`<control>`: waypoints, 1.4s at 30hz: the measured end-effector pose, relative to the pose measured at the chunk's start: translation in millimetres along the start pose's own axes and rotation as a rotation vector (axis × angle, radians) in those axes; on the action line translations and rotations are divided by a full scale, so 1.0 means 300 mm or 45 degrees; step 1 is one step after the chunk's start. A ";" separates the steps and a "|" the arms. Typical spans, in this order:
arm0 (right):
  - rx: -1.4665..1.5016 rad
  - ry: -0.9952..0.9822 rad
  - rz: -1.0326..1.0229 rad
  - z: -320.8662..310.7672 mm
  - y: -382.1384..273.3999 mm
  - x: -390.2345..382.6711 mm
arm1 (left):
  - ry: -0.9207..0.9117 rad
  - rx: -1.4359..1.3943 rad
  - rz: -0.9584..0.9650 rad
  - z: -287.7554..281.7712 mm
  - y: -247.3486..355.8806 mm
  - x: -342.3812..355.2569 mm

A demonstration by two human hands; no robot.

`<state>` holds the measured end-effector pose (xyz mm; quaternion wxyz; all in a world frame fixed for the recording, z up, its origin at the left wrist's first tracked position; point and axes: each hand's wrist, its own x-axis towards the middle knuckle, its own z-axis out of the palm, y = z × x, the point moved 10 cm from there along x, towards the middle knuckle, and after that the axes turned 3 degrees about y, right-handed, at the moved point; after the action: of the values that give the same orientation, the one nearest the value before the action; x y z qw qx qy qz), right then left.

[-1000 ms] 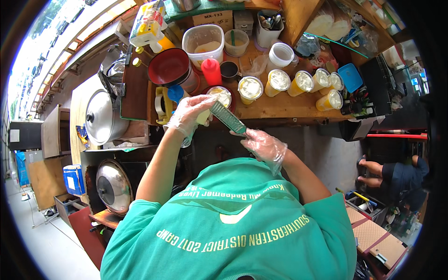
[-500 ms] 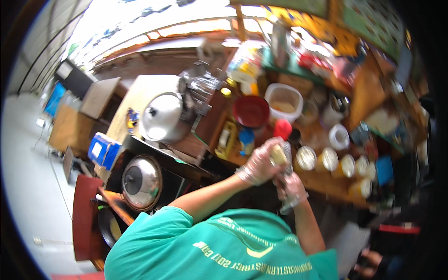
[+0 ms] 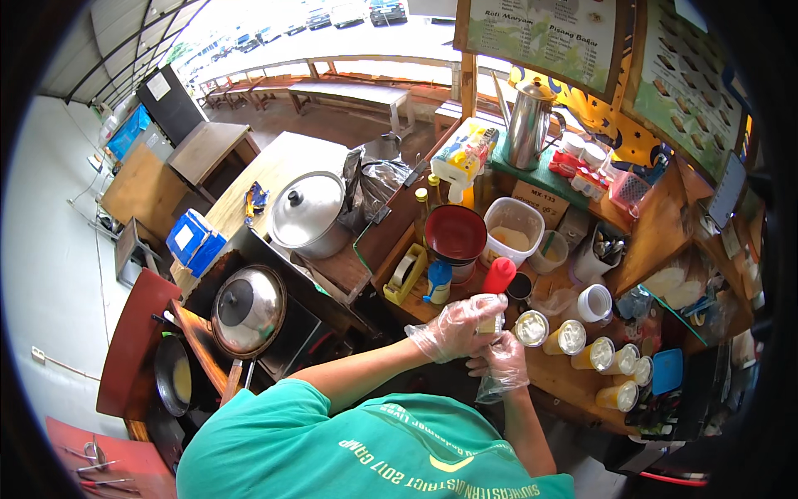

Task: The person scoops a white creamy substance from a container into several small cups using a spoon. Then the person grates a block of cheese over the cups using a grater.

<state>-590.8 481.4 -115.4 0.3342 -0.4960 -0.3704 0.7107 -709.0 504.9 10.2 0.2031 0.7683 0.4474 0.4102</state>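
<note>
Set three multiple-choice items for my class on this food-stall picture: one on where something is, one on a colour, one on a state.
1. Where is the big red bowl?
A. left of the white tub
B. on the floor
C. on the stove

2. What colour is the squeeze bottle above the hands?
A. green
B. red
C. black

3. What state is the steel pot in?
A. lid off
B. tipped over
C. covered by its lid

Answers:
1 A: the bowl sits on the counter beside the white tub.
2 B: it is red all over.
3 C: a domed lid with a dark knob sits on it.

The gloved left hand and right hand meet around a small pale container.
</note>
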 end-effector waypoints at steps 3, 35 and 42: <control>0.398 -0.202 0.262 0.043 0.054 -0.018 | -0.142 0.090 -0.093 0.057 -0.043 -0.016; -1.035 -0.061 -0.621 0.081 0.135 0.130 | 0.236 0.306 -0.590 0.229 -0.388 0.062; -1.296 0.002 -1.104 0.151 0.158 0.073 | 0.315 0.311 -0.692 0.179 -0.441 0.116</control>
<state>-645.4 467.3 -155.6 0.3141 -0.3985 -0.8251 0.2484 -725.0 606.1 -95.3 0.1555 0.5836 0.7035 0.3746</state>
